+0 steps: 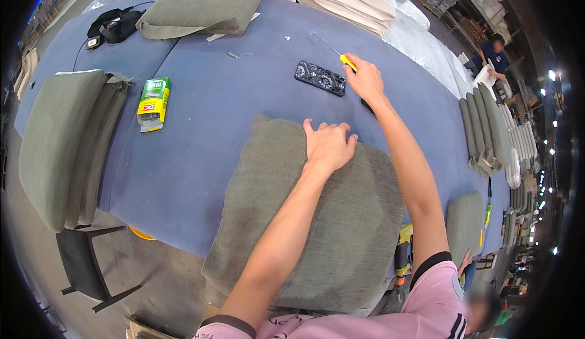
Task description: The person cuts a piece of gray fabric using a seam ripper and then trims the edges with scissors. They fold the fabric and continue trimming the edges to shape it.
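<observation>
A grey-green fabric seat cushion [323, 235] lies before me, its near part reaching past the table's front edge. My left hand [329, 147] grips its far edge, the fingers bent over the rim and their tips partly hidden. Beyond the cushion, my right hand [364, 78] is closed round the yellow handle of a screwdriver [329, 45], whose thin shaft points away to the far left. Just left of that hand lies a black patterned phone [320, 78]. Under my right wrist a dark object [367, 105] shows only in part.
On the blue-covered table [183, 180] stands a green and yellow box [155, 104]. Stacked cushions [61, 150] sit left, another cushion [204, 7] far back beside a black strap bundle [114, 25]. A yellow-black tool [402, 254] is by my right arm. Co-workers [492, 59] appear at right.
</observation>
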Demonstrator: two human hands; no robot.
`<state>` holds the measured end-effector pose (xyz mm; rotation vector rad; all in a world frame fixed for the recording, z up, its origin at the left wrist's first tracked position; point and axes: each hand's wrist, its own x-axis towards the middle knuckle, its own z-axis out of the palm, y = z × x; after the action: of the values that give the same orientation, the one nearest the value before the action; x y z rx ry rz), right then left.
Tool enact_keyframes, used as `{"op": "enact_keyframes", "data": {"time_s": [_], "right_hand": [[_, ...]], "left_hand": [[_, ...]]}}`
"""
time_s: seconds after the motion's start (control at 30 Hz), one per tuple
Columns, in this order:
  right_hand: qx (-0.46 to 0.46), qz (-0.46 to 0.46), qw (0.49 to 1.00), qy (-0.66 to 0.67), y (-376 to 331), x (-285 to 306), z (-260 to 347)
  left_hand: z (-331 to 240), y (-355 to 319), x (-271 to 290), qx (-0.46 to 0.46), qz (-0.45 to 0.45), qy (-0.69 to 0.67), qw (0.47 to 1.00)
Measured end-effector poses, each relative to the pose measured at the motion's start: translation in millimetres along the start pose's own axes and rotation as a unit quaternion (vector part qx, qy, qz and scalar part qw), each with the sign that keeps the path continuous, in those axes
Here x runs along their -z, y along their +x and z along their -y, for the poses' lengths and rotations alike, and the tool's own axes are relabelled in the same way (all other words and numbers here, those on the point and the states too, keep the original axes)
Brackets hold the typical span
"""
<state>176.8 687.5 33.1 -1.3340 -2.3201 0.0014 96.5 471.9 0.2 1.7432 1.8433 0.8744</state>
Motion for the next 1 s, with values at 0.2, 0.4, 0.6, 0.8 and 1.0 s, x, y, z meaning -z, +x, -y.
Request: {"op": "enact_keyframes", "data": {"time_s": [0.2,0.4,0.6,0.8,1.0], "right_hand": [[-0.039,0.024,0.999,0.010,-8,12,-3],[-0.012,0.025,0.999,0.033,-65,40,-10],[-0.052,0.040,0.997,0.030,-78,44,-22],[-0.084,0.039,0.996,0.002,-74,48,-42],[-0.057,0.014,0.998,0.024,-49,33,-44]], "left_hand": [[2,1,-1,0.001,-0.013,0.004,1.000],[8,3,-4,-0.007,-0.025,0.012,1.000],[5,1,-7,-0.009,-0.033,-0.003,0.999],[6,3,-5,-0.002,-0.018,0.008,1.000],[9,1,-9,-0.014,-0.047,0.018,0.999]]}}
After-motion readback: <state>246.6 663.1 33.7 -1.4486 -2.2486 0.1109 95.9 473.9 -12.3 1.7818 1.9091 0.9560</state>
